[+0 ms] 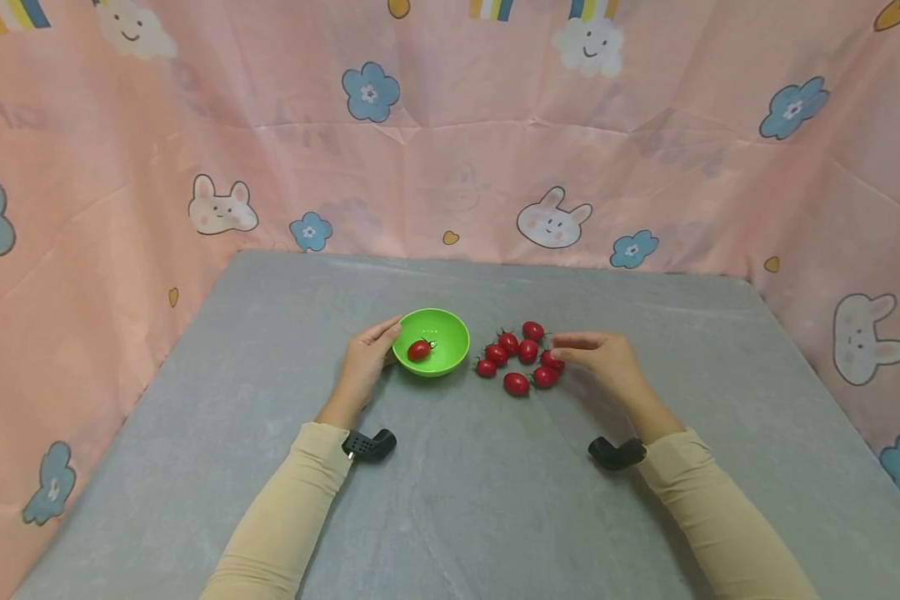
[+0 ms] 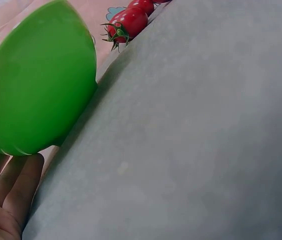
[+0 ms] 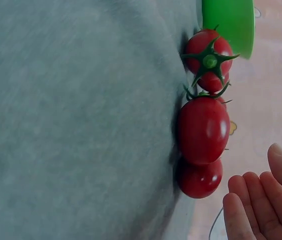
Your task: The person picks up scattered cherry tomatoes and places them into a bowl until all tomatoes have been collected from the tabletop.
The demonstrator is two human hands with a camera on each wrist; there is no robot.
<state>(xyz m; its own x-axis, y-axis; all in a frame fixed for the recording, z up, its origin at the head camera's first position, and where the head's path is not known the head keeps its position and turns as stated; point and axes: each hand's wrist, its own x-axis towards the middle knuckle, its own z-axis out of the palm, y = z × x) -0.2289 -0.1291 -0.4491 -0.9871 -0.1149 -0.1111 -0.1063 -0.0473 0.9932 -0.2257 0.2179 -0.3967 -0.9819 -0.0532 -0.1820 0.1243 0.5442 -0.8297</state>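
Observation:
A bright green bowl stands on the table with one red cherry tomato inside. At its left side my left hand holds it, thumb at the rim and fingers against the outer wall; the fingers touch the bowl low down in the left wrist view. Several loose cherry tomatoes with green stems lie to the right of the bowl. My right hand reaches in from the right beside the rightmost tomato, partly covering it. In the right wrist view its fingers are extended, with no tomato between them and the thumb.
A grey cloth covers the table. Pink patterned fabric hangs at the back and sides. Each wrist carries a black device, and the forearms wear beige sleeves.

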